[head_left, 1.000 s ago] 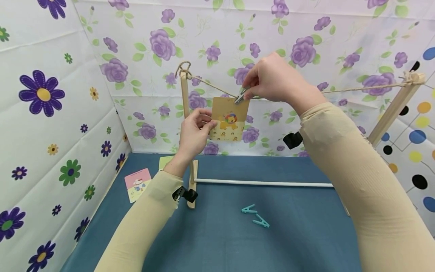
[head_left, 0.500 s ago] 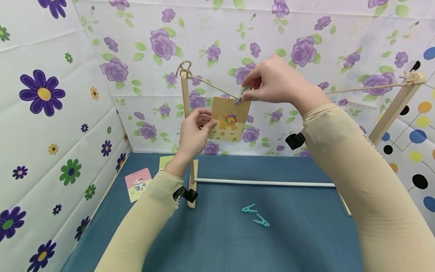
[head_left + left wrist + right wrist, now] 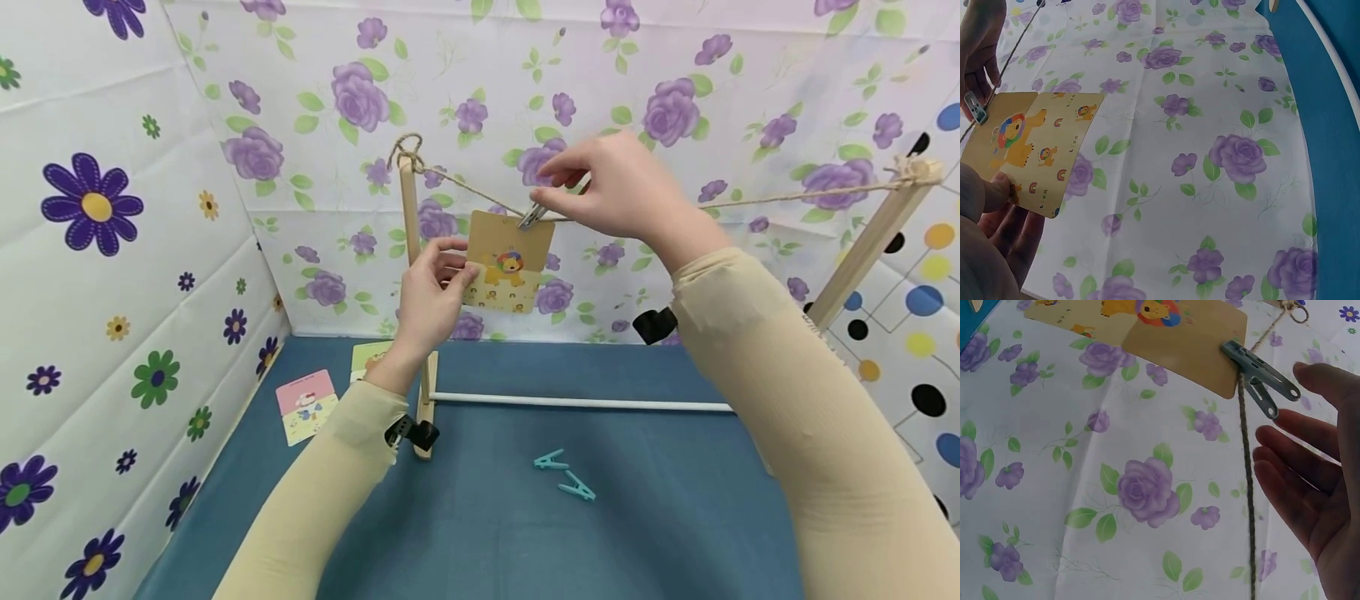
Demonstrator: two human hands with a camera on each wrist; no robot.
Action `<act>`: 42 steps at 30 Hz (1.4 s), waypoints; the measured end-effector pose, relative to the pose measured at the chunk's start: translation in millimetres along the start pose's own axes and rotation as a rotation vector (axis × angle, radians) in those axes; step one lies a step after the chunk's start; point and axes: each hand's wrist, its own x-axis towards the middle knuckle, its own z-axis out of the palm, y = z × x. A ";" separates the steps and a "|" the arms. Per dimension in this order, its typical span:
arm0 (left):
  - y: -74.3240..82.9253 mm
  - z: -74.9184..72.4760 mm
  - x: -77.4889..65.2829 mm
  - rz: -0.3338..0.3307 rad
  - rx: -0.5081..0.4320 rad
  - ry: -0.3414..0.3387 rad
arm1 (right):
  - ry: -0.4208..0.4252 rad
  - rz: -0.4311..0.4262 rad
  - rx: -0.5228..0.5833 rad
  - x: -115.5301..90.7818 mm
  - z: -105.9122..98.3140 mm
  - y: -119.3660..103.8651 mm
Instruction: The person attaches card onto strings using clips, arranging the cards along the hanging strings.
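My left hand (image 3: 429, 302) pinches the left edge of a tan card with a lion picture (image 3: 508, 268), thumb on the front and fingers behind, as the left wrist view shows. A grey-green clothespin (image 3: 1260, 378) bites the card's top edge together with the twine (image 3: 1247, 462). Around the clothespin's handles, my right hand (image 3: 618, 187) has its thumb and fingers spread; in the right wrist view they stand apart from it, with nothing held. The card hangs upright just below the line, left of its middle.
Wooden posts (image 3: 410, 217) carry the twine, joined low down by a white rod (image 3: 585, 403). Two teal clothespins (image 3: 576, 487) lie on the blue table (image 3: 495, 542). A pink-and-yellow card (image 3: 306, 407) and a green card (image 3: 366, 357) lie at the left. Flowered cloth walls stand behind.
My right thumb and fingers have parted from the clothespin's handles, letting it go on the card and twine. The left hand has stayed at the card's edge.
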 end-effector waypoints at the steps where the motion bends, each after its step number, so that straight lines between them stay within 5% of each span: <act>1: -0.1 0.6 -0.1 0.002 -0.005 0.001 | 0.029 0.006 0.007 -2.0 1.5 0.8; 8: 0.0 3.8 -0.6 -0.004 -0.026 0.008 | 0.258 0.010 0.081 -12.6 10.9 4.6; 17: 0.5 2.9 -0.4 -0.013 -0.031 0.015 | 0.372 -0.018 0.108 -24.2 18.7 8.1; 27: -0.3 2.4 -1.1 -0.004 -0.039 0.030 | 0.631 -0.206 0.144 -49.2 34.8 8.9; 33: -0.8 3.0 -1.6 -0.001 -0.044 0.035 | 0.679 -0.200 0.239 -72.6 55.1 10.4; 42: -1.1 -2.3 -7.7 0.013 -0.058 0.038 | 0.637 -0.151 0.267 -100.5 77.6 21.9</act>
